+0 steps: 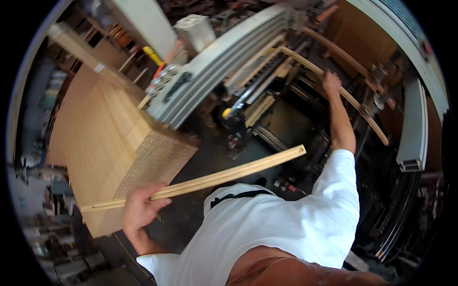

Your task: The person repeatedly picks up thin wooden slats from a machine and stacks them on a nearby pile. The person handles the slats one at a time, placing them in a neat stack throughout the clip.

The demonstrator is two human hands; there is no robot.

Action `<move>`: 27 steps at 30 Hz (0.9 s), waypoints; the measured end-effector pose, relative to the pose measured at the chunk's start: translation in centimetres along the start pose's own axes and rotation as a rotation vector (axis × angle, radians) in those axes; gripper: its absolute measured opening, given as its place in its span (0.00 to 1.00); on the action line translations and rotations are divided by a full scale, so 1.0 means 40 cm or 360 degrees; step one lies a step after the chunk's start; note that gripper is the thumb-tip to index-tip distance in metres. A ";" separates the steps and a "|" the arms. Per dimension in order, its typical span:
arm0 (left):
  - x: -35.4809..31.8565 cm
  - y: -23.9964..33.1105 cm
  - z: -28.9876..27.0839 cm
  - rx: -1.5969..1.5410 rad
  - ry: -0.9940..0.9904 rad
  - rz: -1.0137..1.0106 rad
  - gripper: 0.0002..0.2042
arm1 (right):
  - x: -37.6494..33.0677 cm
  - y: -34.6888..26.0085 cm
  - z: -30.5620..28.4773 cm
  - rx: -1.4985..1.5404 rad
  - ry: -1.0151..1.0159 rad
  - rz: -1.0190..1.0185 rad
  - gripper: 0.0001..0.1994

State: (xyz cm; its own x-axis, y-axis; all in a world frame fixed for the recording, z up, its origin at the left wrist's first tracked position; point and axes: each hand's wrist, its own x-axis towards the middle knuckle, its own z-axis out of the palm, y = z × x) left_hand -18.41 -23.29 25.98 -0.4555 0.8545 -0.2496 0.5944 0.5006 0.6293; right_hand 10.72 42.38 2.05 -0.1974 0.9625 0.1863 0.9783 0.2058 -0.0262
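My left hand point(140, 209) grips a long, slightly curved wooden slat point(229, 175) near one end; the slat runs up and to the right across my body. My right hand point(331, 82) reaches far out and rests on another curved wooden slat point(310, 64) lying in the grey woodworking machine point(224, 62). Whether the fingers close around that slat cannot be made out. My white shirt point(286, 224) fills the lower middle of the view.
A large stack of pale wooden slats point(105, 138) stands at my left. A grey metal rail point(415, 128) hangs at the right. A yellow part point(153, 56) and a white container point(195, 31) sit behind the machine. Dark floor lies below the machine.
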 end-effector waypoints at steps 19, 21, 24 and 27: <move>0.052 -0.767 -0.623 -0.0697 0.0957 -0.0470 0.18 | -1.075 -0.911 -0.216 0.1899 -0.0264 -0.1243 0.15; 0.220 -0.817 -0.656 -0.0345 0.1004 -0.0533 0.20 | -1.171 -0.944 -0.228 0.1822 -0.0591 -0.1303 0.16; 0.446 -0.800 -0.647 -0.0074 0.0942 -0.0774 0.24 | -1.265 -0.933 -0.234 0.1721 -0.0664 -0.1231 0.16; 0.589 -0.821 -0.593 -0.0331 0.1053 -0.0840 0.26 | -1.336 -0.887 -0.224 0.1734 -0.0659 -0.1041 0.16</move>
State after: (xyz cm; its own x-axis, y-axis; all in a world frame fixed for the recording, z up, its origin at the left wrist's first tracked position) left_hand -64.38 -22.89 16.91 -0.9672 0.2298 -0.1085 0.0933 0.7181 0.6896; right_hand -12.87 -17.94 1.84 -0.8016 0.5759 0.1604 0.1860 0.4952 -0.8486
